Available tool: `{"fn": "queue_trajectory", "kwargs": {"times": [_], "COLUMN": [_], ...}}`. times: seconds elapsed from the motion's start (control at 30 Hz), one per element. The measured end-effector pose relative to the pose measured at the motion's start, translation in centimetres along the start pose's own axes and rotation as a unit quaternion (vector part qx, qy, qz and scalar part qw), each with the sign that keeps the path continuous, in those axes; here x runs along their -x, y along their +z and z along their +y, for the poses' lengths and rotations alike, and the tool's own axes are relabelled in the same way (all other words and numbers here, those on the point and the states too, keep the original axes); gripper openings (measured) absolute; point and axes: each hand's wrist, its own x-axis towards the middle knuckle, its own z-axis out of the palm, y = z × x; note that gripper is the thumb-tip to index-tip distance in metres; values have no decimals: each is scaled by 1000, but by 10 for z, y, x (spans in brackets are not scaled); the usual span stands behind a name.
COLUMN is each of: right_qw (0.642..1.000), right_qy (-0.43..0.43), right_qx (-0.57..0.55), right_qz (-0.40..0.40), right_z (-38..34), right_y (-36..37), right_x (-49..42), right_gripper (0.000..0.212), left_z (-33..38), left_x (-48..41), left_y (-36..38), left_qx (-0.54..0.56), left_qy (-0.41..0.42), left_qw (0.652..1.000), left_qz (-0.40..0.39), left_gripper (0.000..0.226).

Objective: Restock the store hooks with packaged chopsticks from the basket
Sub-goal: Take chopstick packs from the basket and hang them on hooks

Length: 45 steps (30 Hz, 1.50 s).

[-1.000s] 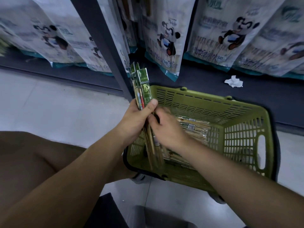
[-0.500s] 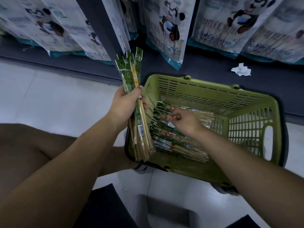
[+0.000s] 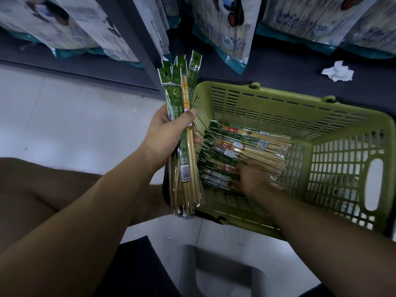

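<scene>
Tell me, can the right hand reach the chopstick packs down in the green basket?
Probably yes. The right hand is down inside the open-topped basket, right at the chopstick packs, and nothing covers them.

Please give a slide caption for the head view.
Left hand grips a bundle of chopstick packs while right hand reaches into the green basket.

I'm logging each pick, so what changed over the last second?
The right hand left the bundle and went down into the basket, onto the packets nearest the person. Whether it grips one is unclear. The left hand still holds the bundle upright beside the basket, which has not moved.
</scene>
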Motion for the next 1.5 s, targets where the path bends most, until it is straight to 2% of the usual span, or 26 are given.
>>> {"fn": "queue_trajectory", "kwargs": {"times": [0.1, 0.23, 0.5, 0.7, 0.8, 0.93, 0.97, 1.03, 1.17, 1.23, 1.33, 1.43, 1.5], "right_qw": [1000, 999, 999, 993, 975, 915, 899, 882, 897, 906, 915, 920, 920], "right_qy": [-13, -33, -37, -49, -52, -67, -76, -98, -122, -126, -142, -159, -166], "right_qx": [-4, 8, -2, -96, -197, -373, -408, -441, -396, -366, -313, -282, -269], "right_qz": [-9, -19, -9, 38, 87, 140, 141, 135, 154, 170, 209, 221, 230], "right_z": [2, 8, 18, 19, 10, -16, -23, -37, -55, -60, -64, -62, -57], "right_y": [1, -2, -10, -59, -91, -136, -147, -167, -194, -204, -221, -241, -252], "right_x": [-5, -10, -7, 3, 14, 39, 47, 64, 89, 100, 119, 140, 154], "right_gripper": [33, 24, 20, 19, 9, 23, 25, 23, 33, 32, 31, 22, 17], "left_z": [0, -1, -1, -1, 1, 4, 5, 10, 27, 37, 56, 79, 90], "left_x": [-3, -4, -4, -2, 0, 7, 11, 20, 36, 40, 43, 53, 60], "left_y": [0, 0, -1, 3, 8, 23, 28, 39, 55, 62, 69, 76, 79], "left_qx": [-6, -7, 1, 17, 32, 4, -10, -28, 35, 71, 110, 149, 136], "left_qy": [8, 11, 7, -1, -10, 21, 27, 33, 53, 52, 54, 46, 66], "left_qw": [1000, 1000, 1000, 1000, 999, 1000, 999, 998, 994, 992, 988, 980, 978], "left_qz": [-1, -4, -8, -10, -3, -14, -26, -45, -85, -85, -92, -125, -141], "left_gripper": [13, 13, 13, 17, 19, 13, 17, 41, 58, 52, 25, 33, 38]}}
